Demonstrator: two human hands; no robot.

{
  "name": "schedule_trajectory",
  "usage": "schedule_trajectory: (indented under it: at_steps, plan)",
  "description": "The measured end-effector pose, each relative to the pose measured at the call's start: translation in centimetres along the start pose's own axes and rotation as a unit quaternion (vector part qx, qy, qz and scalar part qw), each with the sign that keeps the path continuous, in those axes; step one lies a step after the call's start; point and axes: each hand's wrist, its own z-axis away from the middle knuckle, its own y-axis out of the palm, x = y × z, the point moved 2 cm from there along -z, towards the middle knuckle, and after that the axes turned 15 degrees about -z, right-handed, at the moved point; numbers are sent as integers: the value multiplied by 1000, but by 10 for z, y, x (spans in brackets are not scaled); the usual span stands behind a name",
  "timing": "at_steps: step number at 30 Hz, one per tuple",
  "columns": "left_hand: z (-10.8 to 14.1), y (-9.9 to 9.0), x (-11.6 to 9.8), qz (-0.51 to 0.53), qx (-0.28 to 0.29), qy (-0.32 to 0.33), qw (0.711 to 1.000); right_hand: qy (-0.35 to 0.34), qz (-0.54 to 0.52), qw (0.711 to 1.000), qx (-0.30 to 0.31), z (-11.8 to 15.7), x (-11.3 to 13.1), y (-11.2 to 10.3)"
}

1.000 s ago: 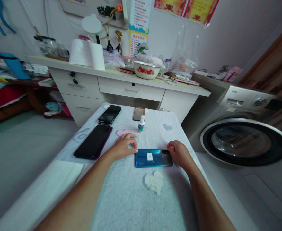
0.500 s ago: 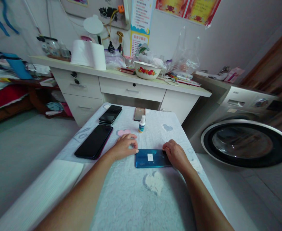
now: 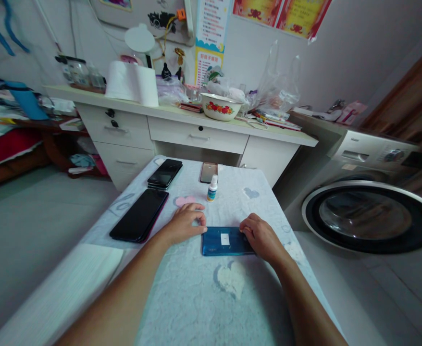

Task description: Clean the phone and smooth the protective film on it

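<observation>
A blue smartphone (image 3: 214,244) lies back up on the cloth-covered table, a small white sticker (image 3: 225,239) on its back. My left hand (image 3: 186,222) rests by its left end. The thumb touches the upper left corner, and the curved fingers stand apart from the thumb. My right hand (image 3: 263,236) is over the phone's right end with its fingers pinched together near the top edge. Whatever they may hold is hidden. Beyond the phone stands a small white spray bottle (image 3: 212,188) with a blue and yellow label.
At the left lie a large black phone (image 3: 140,215) and a stack of dark phones (image 3: 165,173). A brownish phone (image 3: 209,172) lies near the table's far edge. Behind is a white desk (image 3: 196,139) with a flowered bowl (image 3: 221,106); a washing machine (image 3: 355,158) stands right.
My right hand has shifted slightly left along the phone's upper edge, its fingers still pinched. My left hand keeps its place at the phone's corner. The whole view has tipped very slightly.
</observation>
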Motion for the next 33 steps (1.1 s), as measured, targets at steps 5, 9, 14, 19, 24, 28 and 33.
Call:
schedule_trajectory:
  at_steps: [5,9,14,19,24,28,33]
  plan:
    - [1,-2,-3,0,8,-9,1000,-17,-9,999,30,4,-1,-2]
    - [2,-2,-3,-1,2,-7,1000,-18,-9,999,41,6,-2,-4]
    - [1,-2,-2,4,4,-8,1000,-3,-8,999,38,7,-5,-10]
    - [1,-4,-1,15,5,-10,1000,26,3,999,30,7,-7,-18]
    - [1,-2,0,25,3,-8,1000,44,8,999,15,6,-11,-20]
    - [1,-2,0,25,6,-11,1000,23,-6,1000,13,6,-9,-15]
    - [1,-1,1,26,2,-1,1000,-1,-14,1000,12,4,-5,-5]
